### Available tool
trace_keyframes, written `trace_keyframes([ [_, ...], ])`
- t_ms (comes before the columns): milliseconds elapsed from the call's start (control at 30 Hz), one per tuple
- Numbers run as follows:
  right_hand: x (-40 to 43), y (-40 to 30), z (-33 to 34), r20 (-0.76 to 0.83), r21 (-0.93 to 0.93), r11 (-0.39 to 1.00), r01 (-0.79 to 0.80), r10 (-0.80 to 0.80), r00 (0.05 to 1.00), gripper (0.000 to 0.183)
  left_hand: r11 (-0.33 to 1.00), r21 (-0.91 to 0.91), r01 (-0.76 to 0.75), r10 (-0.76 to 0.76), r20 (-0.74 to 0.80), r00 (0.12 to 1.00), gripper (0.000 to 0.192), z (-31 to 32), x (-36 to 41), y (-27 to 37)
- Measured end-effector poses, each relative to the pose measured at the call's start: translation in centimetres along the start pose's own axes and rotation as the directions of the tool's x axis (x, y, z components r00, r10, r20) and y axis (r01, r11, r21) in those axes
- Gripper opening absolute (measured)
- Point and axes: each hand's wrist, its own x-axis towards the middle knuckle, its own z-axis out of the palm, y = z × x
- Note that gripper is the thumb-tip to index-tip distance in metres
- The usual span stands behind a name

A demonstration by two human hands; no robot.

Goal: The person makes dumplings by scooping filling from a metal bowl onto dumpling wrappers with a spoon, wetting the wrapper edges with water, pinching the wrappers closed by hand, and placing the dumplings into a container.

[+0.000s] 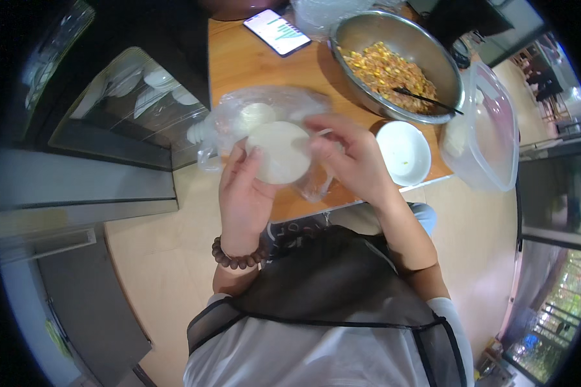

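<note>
My left hand (246,188) holds a round, pale dough wrapper (283,154), thumb on its upper face and fingers beneath. My right hand (351,155) is at the wrapper's right side, somewhat blurred. Between its thumb and forefinger shows a thin pale edge, seemingly of a dough wrapper; whether it belongs to the same piece is unclear. Behind my hands a clear plastic bag (290,99) lies on the wooden table (242,63), with more round wrappers (258,117) in it. A white bowl (404,154) stands just right of my right hand, a small green bit inside.
A large steel bowl (341,63) of chopped filling (387,67) with yellow bits stands at the back right, a black utensil (428,100) in it. A translucent plastic tub (496,126) overhangs the table's right edge. A lit phone (277,33) lies at the back.
</note>
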Motion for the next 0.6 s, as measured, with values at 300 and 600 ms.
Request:
trace_keyframes([
  [300,-4.7,0.2,-5.4,-0.132,-0.676,0.723,0.141,-0.308,0.942,0.032,0.944,0.122,0.307,-0.321,0.112,0.941,0.038,2.2,0.3,-3.2],
  [600,-8.3,1.5,-7.6,-0.225,-0.843,0.537,-0.023,-0.313,0.923,0.054,0.920,-0.141,0.365,-0.352,0.111,0.929,0.034,4.4,1.7,-6.7],
])
